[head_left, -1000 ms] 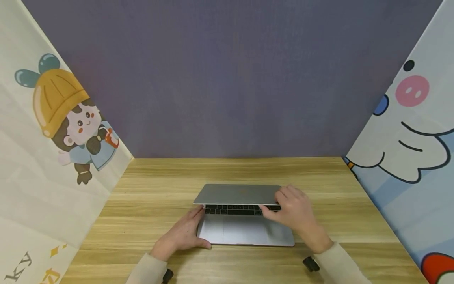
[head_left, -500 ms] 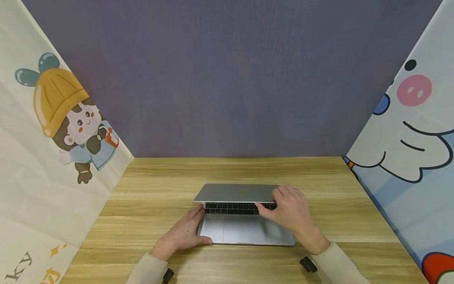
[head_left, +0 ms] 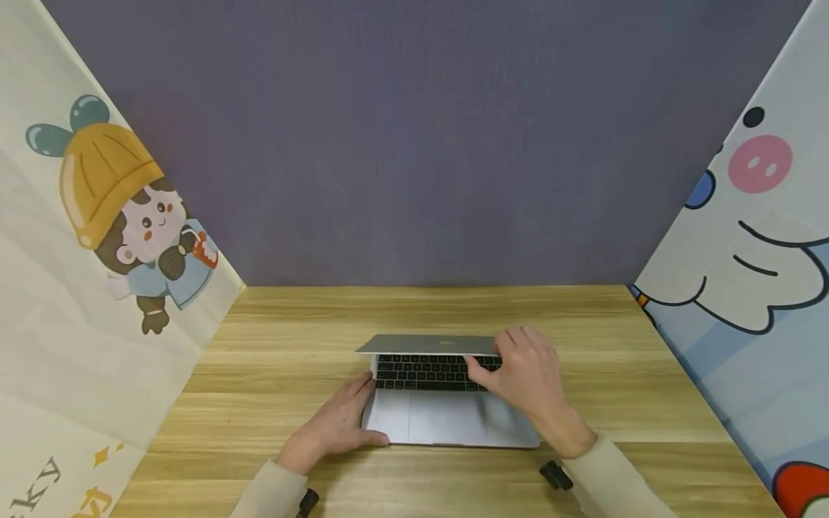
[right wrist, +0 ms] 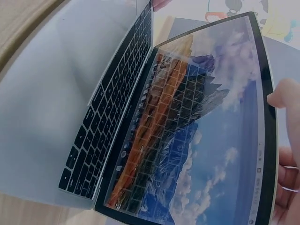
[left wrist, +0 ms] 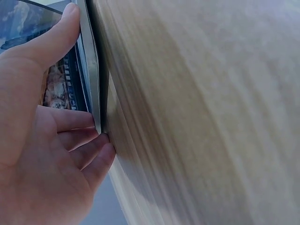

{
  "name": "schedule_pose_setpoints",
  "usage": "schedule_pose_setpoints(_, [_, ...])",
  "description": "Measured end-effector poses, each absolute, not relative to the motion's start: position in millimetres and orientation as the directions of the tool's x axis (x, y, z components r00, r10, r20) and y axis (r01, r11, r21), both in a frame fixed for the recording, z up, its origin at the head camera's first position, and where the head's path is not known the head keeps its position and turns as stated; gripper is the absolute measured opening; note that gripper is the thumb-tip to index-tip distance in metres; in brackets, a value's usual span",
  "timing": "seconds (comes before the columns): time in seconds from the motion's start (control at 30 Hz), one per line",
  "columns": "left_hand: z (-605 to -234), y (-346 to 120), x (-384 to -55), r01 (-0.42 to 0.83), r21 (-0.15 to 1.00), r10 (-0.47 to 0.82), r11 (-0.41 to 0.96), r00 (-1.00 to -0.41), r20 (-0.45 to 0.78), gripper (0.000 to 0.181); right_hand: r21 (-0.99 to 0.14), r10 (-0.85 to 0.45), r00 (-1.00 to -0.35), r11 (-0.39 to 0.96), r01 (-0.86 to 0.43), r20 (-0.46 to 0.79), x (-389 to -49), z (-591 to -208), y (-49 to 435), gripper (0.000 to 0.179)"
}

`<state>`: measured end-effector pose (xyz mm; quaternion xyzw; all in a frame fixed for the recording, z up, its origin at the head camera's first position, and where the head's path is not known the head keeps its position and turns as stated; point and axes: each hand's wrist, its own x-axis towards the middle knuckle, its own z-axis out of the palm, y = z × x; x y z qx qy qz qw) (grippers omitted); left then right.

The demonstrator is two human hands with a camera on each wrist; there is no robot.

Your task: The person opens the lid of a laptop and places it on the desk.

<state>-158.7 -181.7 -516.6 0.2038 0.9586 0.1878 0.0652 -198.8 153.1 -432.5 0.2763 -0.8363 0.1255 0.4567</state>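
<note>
A silver laptop (head_left: 447, 417) lies on the wooden table, its lid (head_left: 427, 344) tilted part way up over the black keyboard (head_left: 421, 371). Its screen (right wrist: 197, 117) is lit with a mountain-and-sky picture. My right hand (head_left: 531, 374) pinches the lid's edge near its right side, thumb on the screen side and fingers behind. At the base's left side rests my left hand (head_left: 337, 424), fingertips along the side edge and thumb at the front edge. The left wrist view shows those fingertips (left wrist: 105, 140) against the laptop's rim.
Wooden table (head_left: 285, 360) surrounds the laptop. A grey panel (head_left: 427, 144) rises behind the table. Printed cartoon sheets stand on both sides, a child in a yellow hat (head_left: 106, 180) at left and a pig-nosed figure (head_left: 777, 216) at right.
The lid has tilted further up, showing more rows of keys. My right hand has moved slightly left and away with it. The left hand stays nearly in place at the base.
</note>
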Motion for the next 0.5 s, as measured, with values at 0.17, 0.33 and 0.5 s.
schedule_pose_setpoints(0.17, [-516.4, -181.4, -158.4, 0.362, 0.394, 0.413, 0.845, -0.909, -0.051, 0.117, 0.035, -0.33, -0.428, 0.824, -0.566, 0.841, -201.6, -430.6, 151.5, 0.047])
schedule_pose_setpoints(0.33, [-515.9, -180.7, -157.4, 0.361, 0.394, 0.416, 0.845, -0.908, -0.06, 0.116, 0.024, -0.31, -0.43, 0.833, -0.552, 0.848, -204.5, -427.6, 149.3, 0.044])
schedule_pose_setpoints(0.5, [-515.5, -180.4, -157.7, 0.355, 0.395, 0.41, 0.847, -0.91, -0.06, 0.115, 0.003, -0.295, -0.439, 0.833, -0.554, 0.849, -209.0, -423.6, 147.2, 0.043])
